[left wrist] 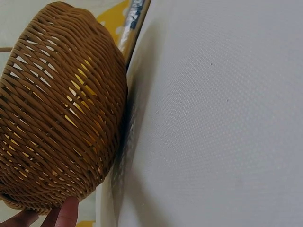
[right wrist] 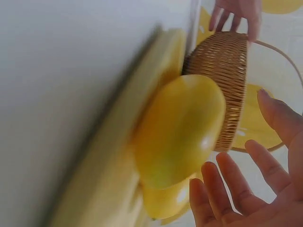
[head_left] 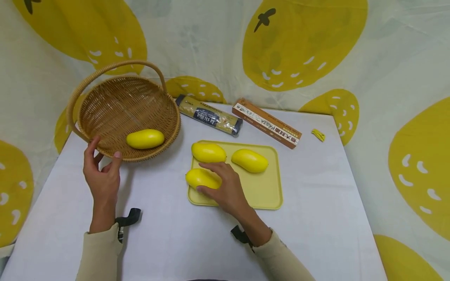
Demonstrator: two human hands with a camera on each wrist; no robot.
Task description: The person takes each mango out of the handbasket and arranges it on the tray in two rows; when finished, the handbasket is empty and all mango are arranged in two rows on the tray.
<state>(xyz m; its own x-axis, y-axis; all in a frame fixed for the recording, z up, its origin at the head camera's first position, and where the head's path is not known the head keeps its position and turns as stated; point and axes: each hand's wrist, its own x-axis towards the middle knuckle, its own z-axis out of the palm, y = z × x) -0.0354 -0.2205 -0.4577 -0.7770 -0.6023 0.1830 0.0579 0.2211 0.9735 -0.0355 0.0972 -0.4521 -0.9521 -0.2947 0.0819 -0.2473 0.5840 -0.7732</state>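
My left hand (head_left: pixel 103 175) holds the near-left rim of a brown wicker basket (head_left: pixel 130 103) with a tall arched handle. One yellow mango (head_left: pixel 145 139) lies inside the basket. In the left wrist view, fingertips (left wrist: pixel 67 213) show at the edge of the basket's woven side. My right hand (head_left: pixel 228 191) hovers at the front-left mango (head_left: pixel 202 178) on a pale yellow tray (head_left: pixel 263 195), thumb and fingers spread around it. The right wrist view shows those fingers (right wrist: pixel 241 189) apart from the mango (right wrist: pixel 182 130). Two more mangoes, back-left (head_left: pixel 209 152) and right (head_left: pixel 250 160), lie on the tray.
Behind the tray lie a pasta packet (head_left: pixel 210 116) with dark ends and a long brown pasta box (head_left: pixel 267 123). A small yellow scrap (head_left: pixel 318 135) sits at the right. Cloth with a yellow fruit print (head_left: pixel 218 43) hangs around the white table (head_left: pixel 316 218).
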